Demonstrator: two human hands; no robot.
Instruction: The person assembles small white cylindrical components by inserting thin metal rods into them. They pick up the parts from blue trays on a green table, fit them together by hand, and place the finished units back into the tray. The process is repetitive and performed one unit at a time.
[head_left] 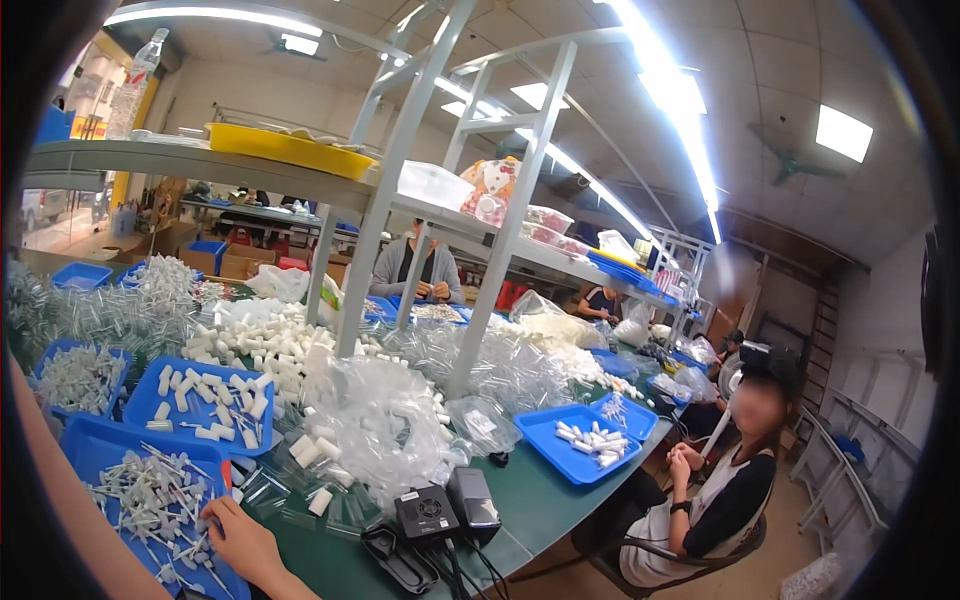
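My right hand reaches over the right edge of a blue tray at the lower left. Its fingers are loosely bent and a little apart, beside a pile of thin white sticks with small pale heads; I see nothing held in them. My left forearm runs down the left edge of the picture, and the hand itself is out of view. Just beyond stands another blue tray with short white cylinders and a few sticks. A third blue tray at the far left holds more pale-headed pieces.
A crumpled clear plastic bag, loose white cylinders and clear tubes cover the green table. Black boxes with cables stand near its edge. Metal shelf posts rise from it. Right of the table, a person sits.
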